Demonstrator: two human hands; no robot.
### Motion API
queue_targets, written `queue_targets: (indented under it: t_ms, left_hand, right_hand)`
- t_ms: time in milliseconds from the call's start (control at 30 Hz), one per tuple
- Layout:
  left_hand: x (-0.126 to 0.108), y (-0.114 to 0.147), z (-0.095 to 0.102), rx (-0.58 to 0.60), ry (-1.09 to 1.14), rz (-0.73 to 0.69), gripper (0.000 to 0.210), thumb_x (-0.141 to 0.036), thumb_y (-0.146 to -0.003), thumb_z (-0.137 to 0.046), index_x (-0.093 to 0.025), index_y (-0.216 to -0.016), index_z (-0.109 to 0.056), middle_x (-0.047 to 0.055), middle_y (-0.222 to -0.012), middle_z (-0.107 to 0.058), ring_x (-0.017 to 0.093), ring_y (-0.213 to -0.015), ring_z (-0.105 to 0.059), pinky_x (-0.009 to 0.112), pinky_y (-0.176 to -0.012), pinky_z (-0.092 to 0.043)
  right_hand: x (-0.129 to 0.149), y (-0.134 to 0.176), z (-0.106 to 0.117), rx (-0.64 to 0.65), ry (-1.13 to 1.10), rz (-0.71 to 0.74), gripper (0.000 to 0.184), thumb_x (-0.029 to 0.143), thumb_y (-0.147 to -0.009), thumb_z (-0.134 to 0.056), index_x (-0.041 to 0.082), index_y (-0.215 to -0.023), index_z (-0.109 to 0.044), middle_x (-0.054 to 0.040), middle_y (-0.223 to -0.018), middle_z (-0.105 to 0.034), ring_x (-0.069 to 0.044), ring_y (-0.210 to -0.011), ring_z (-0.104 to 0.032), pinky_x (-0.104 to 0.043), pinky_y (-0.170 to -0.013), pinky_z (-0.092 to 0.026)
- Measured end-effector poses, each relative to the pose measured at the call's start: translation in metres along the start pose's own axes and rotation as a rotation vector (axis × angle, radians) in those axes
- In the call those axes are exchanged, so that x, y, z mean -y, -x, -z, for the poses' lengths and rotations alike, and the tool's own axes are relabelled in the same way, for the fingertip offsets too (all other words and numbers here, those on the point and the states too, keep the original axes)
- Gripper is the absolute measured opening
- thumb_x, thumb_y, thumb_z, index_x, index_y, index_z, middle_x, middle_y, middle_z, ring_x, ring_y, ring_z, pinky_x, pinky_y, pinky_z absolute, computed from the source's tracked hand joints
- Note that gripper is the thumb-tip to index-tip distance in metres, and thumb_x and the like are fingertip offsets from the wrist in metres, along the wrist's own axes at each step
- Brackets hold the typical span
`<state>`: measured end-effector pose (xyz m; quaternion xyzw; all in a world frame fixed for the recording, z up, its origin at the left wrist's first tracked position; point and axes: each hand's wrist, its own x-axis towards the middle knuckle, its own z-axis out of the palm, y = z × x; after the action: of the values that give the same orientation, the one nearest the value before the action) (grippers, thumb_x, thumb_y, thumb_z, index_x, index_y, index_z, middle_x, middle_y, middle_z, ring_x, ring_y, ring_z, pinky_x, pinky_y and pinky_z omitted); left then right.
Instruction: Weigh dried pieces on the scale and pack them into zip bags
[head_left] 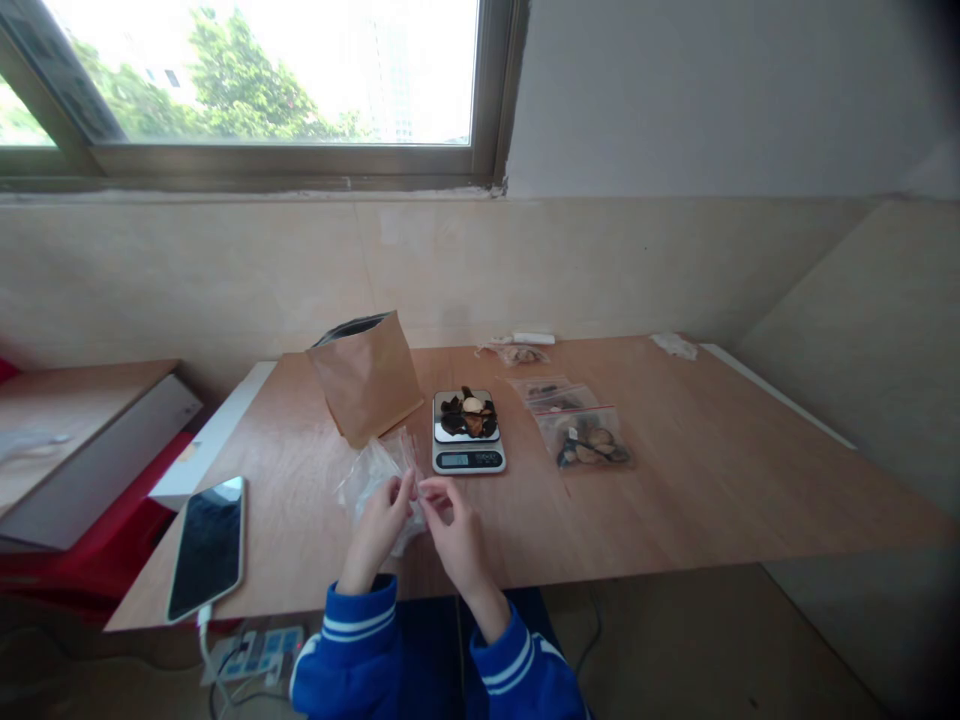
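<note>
Both hands meet at the edge of a clear plastic zip bag (pixel 375 465) near the table's front. My left hand (pixel 384 518) pinches the bag between thumb and finger. Beside it, my right hand (pixel 454 525) is closed in a pinch on the same bag's edge. Just beyond them sits a digital kitchen scale (pixel 469 461), its small display lit. Dark dried pieces (pixel 469 415), which look like dried mushroom slices, with one pale round slice among them, lie heaped on the scale's plate.
A brown paper pouch (pixel 367 380) stands open behind the clear bag. To the scale's right lie several filled zip bags (pixel 589 440), with another small bag (pixel 521 353) by the wall. A phone (pixel 208 548) with a charging cable rests at the table's left edge; a power strip (pixel 259 655) is below.
</note>
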<state>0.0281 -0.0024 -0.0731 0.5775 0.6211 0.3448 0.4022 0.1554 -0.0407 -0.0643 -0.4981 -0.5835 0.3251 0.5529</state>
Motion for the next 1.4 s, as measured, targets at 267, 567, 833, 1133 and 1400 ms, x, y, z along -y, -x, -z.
queue_targets:
  t_ms: [267,567,833,1133,1400]
  left_hand:
    - [-0.048,0.023,0.009,-0.044,0.151,-0.241,0.039,-0.050,-0.086,-0.049,-0.019,-0.063,-0.056,-0.001,-0.056,-0.051,0.015,-0.057,-0.050,0.025,-0.057,-0.040]
    - [-0.080,0.038,-0.017,0.240,0.084,-0.461,0.036,-0.042,-0.090,-0.048,-0.017,-0.074,-0.069,0.004,-0.067,-0.063,0.016,-0.062,-0.053,0.026,-0.060,-0.040]
    - [-0.065,0.028,-0.008,0.001,0.259,-0.360,0.047,-0.042,-0.089,-0.048,-0.019,-0.049,-0.045,-0.001,-0.048,-0.047,0.012,-0.051,-0.046,0.024,-0.056,-0.035]
    - [-0.073,-0.005,0.001,-0.301,0.346,-0.187,0.040,-0.040,-0.081,-0.052,-0.021,-0.048,-0.040,-0.004,-0.046,-0.041,0.012,-0.050,-0.041,0.024,-0.055,-0.032]
    - [-0.074,-0.017,-0.004,-0.265,0.320,-0.172,0.041,-0.048,-0.081,-0.052,-0.020,-0.053,-0.046,-0.003,-0.049,-0.047,0.013,-0.053,-0.045,0.025,-0.056,-0.034]
  right_hand:
    - [0.021,0.006,0.016,-0.003,-0.245,-0.040,0.028,0.039,-0.092,-0.053,0.019,-0.110,-0.058,-0.0068,-0.098,-0.067,-0.018,-0.085,-0.065,-0.030,-0.077,-0.055]
    - [0.030,-0.006,0.045,-0.079,-0.455,-0.249,0.030,0.048,-0.080,-0.066,0.019,-0.086,-0.059,-0.0020,-0.077,-0.065,-0.016,-0.071,-0.062,-0.026,-0.063,-0.049]
    - [-0.010,-0.021,0.070,-0.449,-0.351,-0.346,0.045,0.058,-0.067,-0.072,0.019,-0.062,-0.050,0.0060,-0.051,-0.048,-0.009,-0.048,-0.042,-0.022,-0.047,-0.035]
    - [-0.061,-0.098,0.074,-0.328,0.374,0.056,0.052,0.060,-0.083,-0.050,0.015,-0.107,-0.061,-0.0171,-0.110,-0.059,-0.030,-0.112,-0.051,-0.050,-0.099,-0.039]
    - [-0.116,-0.126,0.049,-0.132,0.699,-0.025,0.076,0.044,-0.086,-0.052,0.007,-0.146,-0.024,-0.0269,-0.150,-0.028,-0.038,-0.142,-0.022,-0.053,-0.109,-0.029]
